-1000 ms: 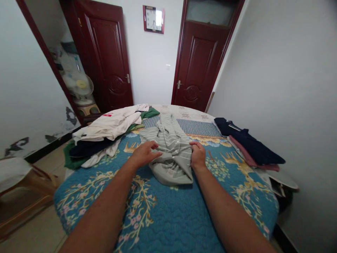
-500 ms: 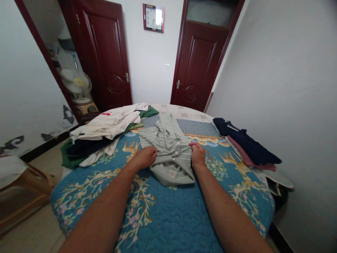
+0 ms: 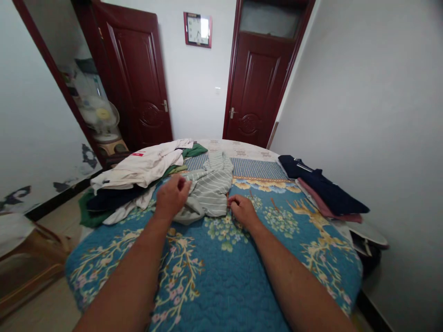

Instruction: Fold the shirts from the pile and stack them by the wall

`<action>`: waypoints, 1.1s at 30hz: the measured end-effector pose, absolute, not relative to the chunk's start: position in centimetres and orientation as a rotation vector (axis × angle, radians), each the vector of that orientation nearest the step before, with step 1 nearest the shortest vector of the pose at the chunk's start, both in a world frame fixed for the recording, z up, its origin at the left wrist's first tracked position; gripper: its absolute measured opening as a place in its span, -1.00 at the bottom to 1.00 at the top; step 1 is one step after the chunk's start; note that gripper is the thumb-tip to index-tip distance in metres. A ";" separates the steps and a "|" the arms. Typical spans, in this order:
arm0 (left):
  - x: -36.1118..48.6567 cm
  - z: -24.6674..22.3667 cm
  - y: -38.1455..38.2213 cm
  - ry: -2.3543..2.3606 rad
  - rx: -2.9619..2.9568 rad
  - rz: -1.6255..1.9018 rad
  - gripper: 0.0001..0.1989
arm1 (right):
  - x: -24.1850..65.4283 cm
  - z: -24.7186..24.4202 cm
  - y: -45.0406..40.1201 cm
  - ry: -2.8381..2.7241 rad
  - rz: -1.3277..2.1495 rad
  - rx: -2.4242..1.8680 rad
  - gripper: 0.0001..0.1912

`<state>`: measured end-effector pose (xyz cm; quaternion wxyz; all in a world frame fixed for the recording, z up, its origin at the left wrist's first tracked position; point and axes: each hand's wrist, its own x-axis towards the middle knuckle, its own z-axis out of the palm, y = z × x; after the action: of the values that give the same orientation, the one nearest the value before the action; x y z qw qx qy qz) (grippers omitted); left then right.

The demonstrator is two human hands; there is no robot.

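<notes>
A grey-green shirt with white stripes [image 3: 212, 186] lies bunched on the blue floral quilted cover [image 3: 221, 276], its far end stretching toward the table's back edge. My left hand [image 3: 172, 196] is at the shirt's left side, slightly blurred, with curled fingers closed on the cloth. At the shirt's lower right edge, my right hand [image 3: 244, 211] is closed in a pinch on the fabric. The shirt's near left part sags in a rounded fold beside my left hand. My fingers partly hide the gripped cloth.
On the left lies a loose heap of clothes with a cream garment [image 3: 141, 168] on top. A stack with a dark navy garment [image 3: 321, 186] over pink cloth [image 3: 316, 198] lies at the right edge. A stool [image 3: 34, 249] stands at the left, and a wall runs along the right.
The shirt has been pulled leftward and its right side folded over, so its near part is narrower. My left hand has moved left and up; my right hand has moved left and slightly nearer.
</notes>
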<state>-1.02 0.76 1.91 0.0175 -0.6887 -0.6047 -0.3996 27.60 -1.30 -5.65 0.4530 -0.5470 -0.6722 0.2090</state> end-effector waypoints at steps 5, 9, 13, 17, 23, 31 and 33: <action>2.5 1.1 -1.6 -1.504 -2.898 -0.359 -0.47 | 28.6 -5.7 -1.3 -1.962 0.373 -1.282 -0.65; 2.7 0.3 -1.6 -1.518 -2.770 -0.127 -0.70 | 27.7 -5.7 -2.2 -2.186 0.261 -1.200 -0.36; 2.6 1.4 -1.5 -1.570 -2.742 -0.406 -0.79 | 25.9 -5.8 -2.6 -2.150 0.172 -1.345 -0.57; 3.4 3.1 -2.6 -1.449 -2.886 -0.756 -0.78 | 25.8 -5.5 -1.8 -1.885 0.188 -1.366 -0.74; 4.6 2.5 -3.1 -1.396 -2.972 -0.477 -0.77 | 28.3 -4.3 -1.2 -1.410 0.186 -1.441 -0.73; 4.5 1.8 -2.3 -1.422 -3.126 -0.783 -0.74 | 28.3 -3.2 -2.1 -1.142 0.414 -1.241 -0.67; 4.5 2.3 -2.7 -1.420 -3.290 -0.839 -0.76 | 28.9 -2.5 -2.4 -1.139 0.313 -1.191 -0.68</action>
<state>4.53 -2.68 2.30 -0.2659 -0.8617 -0.3720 -0.2199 28.87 -2.40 -2.46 0.6683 -0.5281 -0.5052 0.1386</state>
